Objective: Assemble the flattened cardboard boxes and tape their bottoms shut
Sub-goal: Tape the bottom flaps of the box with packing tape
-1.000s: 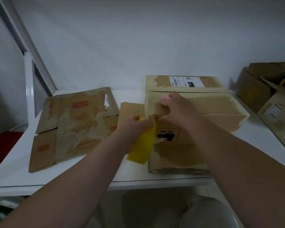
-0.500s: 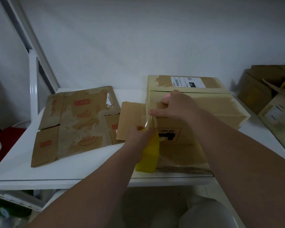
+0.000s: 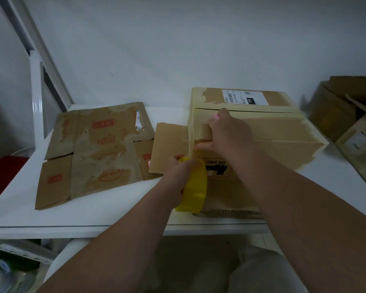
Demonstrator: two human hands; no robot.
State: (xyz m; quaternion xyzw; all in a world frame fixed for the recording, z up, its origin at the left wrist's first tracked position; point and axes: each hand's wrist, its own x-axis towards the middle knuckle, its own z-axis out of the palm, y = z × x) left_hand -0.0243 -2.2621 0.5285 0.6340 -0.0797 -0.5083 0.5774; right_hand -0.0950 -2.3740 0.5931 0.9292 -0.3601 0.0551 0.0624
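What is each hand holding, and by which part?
The left hand grips the yellow tape roll round its upper part. The right hand holds nothing; it presses the top of the box near its left edge.

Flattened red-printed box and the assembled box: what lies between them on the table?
In the head view, a plain brown cardboard piece lies between the flattened box and the assembled box, overlapping the flattened box's right edge.

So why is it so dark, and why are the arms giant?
Head view: the light is dim, so the cardboard box and white table look greyish; the wide lens swells the forearms near the bottom edge; the yellow tape roll looks slightly soft.
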